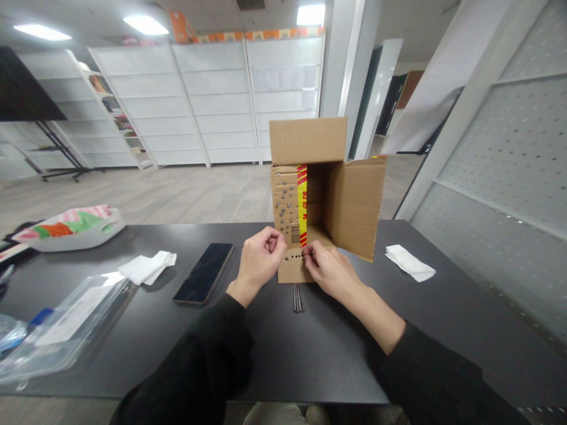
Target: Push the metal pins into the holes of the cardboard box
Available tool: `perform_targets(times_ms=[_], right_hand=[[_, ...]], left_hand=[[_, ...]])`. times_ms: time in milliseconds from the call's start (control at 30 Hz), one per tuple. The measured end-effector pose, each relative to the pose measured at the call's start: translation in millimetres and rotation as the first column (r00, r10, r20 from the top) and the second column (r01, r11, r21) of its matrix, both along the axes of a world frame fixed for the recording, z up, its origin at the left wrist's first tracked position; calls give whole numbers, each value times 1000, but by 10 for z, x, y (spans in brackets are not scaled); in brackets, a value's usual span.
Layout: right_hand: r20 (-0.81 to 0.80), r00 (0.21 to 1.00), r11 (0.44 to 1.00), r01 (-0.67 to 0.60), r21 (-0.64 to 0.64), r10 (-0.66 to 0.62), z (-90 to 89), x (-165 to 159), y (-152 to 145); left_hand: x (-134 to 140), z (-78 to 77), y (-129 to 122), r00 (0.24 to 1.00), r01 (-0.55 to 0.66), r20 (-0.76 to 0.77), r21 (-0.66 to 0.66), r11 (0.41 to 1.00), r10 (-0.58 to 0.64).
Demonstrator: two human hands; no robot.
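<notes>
A cardboard box (354, 206) stands on the table with its open side toward me. Several round nail heads dot its left flap (290, 177), beside a yellow and red tape strip (302, 203). The lower flap (290, 275) hangs down in front and has a row of small dark holes. My right hand (330, 268) is closed in a pinch at this flap, on what looks like a nail, mostly hidden by the fingers. My left hand (261, 257) is curled closed just left of the box; whatever it holds is hidden. Several long nails (298, 298) lie below the lower flap.
A phone (204, 273) lies left of my left hand. Folded tissues (148, 267) and a clear plastic case (75, 324) are farther left, with a white basket (80, 233) behind. Another tissue (410, 262) lies to the right. A perforated panel (509, 141) borders the right side.
</notes>
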State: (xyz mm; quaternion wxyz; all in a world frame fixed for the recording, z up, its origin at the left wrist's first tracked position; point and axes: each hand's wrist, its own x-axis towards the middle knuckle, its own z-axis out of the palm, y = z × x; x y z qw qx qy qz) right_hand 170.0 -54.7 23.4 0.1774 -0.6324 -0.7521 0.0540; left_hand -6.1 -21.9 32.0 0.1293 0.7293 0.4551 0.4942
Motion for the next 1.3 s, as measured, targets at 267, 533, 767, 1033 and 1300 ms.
perform_targets(times_ms=[267, 533, 767, 1033, 1300], right_hand=[[-77, 997, 999, -21, 36, 24, 24, -2, -19], [-98, 994, 999, -35, 34, 38, 57, -13, -43], [-70, 996, 999, -45, 13, 46, 32, -2, -36], [-87, 995, 998, -50, 48, 54, 18, 4, -27], [-219, 975, 993, -22, 112, 47, 44, 5, -45]], left_hand=[[4, 8, -6, 1000, 0, 3, 1, 1000, 0], [-1, -10, 9, 1000, -2, -11, 6, 1000, 2], [0, -5, 11, 1000, 5, -5, 4, 1000, -5], [-2, 3, 2, 1000, 2, 4, -4, 1000, -2], [1, 18, -8, 1000, 1, -4, 3, 1000, -1]])
